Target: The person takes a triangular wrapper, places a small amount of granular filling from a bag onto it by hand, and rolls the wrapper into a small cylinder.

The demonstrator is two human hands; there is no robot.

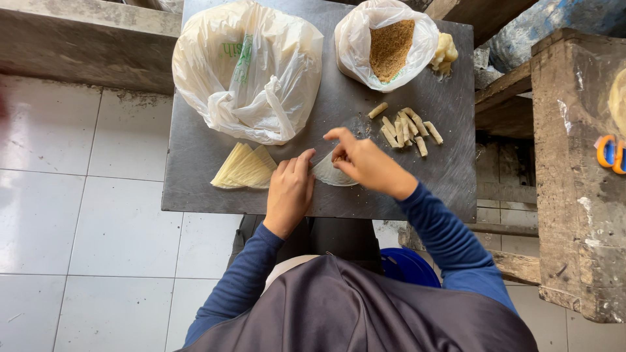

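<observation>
Both hands meet on a thin, pale, wedge-shaped pastry wrapper [331, 173] lying flat on the dark grey metal tabletop [195, 169]. The left hand [289, 191] pins the wrapper's near edge with fingertips pressed down, not clenched round it, while the right hand [365, 163] pinches the far corner over a small brown pinch of filling (barely visible under the fingers). To do this fold well, the pinning fingers should, I judge, stay low and even, so the sheet rolls snug without tearing — it looks soft, slightly translucent and easily creased. Just left of the pinning hand lies a fanned stack of pale yellow wrappers [244, 168]; beyond the pinching fingers sit finished small beige rolls [407, 127] — and further off, a white plastic bag of brown crumbly filling [390, 45].
</observation>
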